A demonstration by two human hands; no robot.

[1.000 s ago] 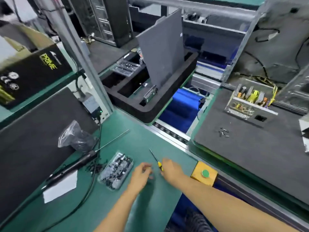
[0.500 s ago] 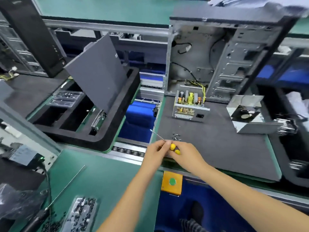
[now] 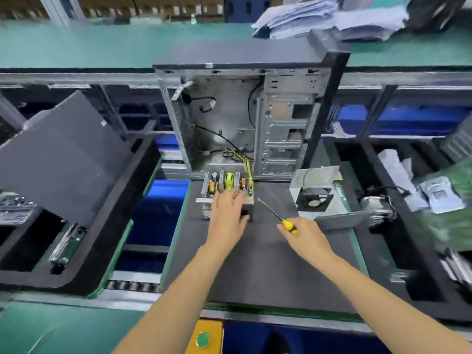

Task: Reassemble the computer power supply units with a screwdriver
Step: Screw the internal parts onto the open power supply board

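Note:
An open power supply unit (image 3: pixel 229 182) with yellow parts and bare circuitry stands on the dark foam mat (image 3: pixel 255 267), in front of an upright empty computer case (image 3: pixel 255 116). My left hand (image 3: pixel 227 218) lies over the unit's front, fingers stretched across its top and thumb by its front right corner. My right hand (image 3: pixel 309 238) grips the yellow handle of a screwdriver (image 3: pixel 273 213), whose thin shaft points up and left toward the unit without touching it. The unit's metal cover with the fan (image 3: pixel 316 198) lies to the right on the mat.
A black foam tray (image 3: pixel 84 272) on the left holds a leaning grey panel (image 3: pixel 63 154) and a circuit part. Another tray (image 3: pixel 383 251) on the right holds bagged parts and a heat sink. A yellow box with a green button (image 3: pixel 204 338) sits at the near edge.
The view swung from the green bench to the foam mat. My left hand let go of the screwdriver and reached onto the power supply unit; my right hand carried the screwdriver to the right.

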